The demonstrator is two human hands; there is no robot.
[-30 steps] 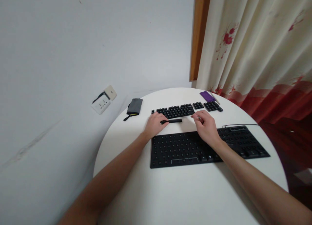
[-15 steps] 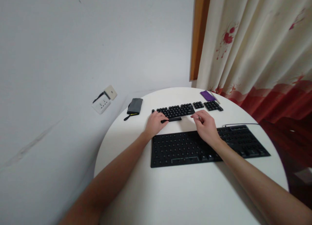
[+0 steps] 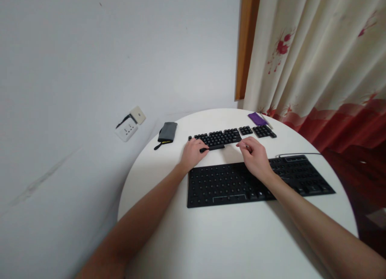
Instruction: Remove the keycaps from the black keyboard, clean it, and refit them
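Observation:
My left hand [image 3: 194, 154] pinches one end of a long black spacebar keycap [image 3: 217, 147] on the table. The keycap lies against the near edge of a block of loose black keycaps [image 3: 223, 137], set out in rows. Above the keyboard [image 3: 217, 186], my right hand [image 3: 255, 156] is closed around a small thin tool [image 3: 248, 147] whose kind I cannot make out. Across its left part the keyboard shows bare switches, with a few keycaps still on its bottom row. The right forearm covers part of it.
Smaller keycap groups [image 3: 264, 131] lie at the right end of the rows. A grey pouch [image 3: 167, 132] rests at the back left, and a purple cloth [image 3: 257, 118] at the back right. A cable [image 3: 298, 153] runs off the round white table [image 3: 235, 238]. A wall and curtain border it.
My left hand has slid the spacebar keycap slightly away from me, closing the gap to the keycap rows. My right hand has stayed in place.

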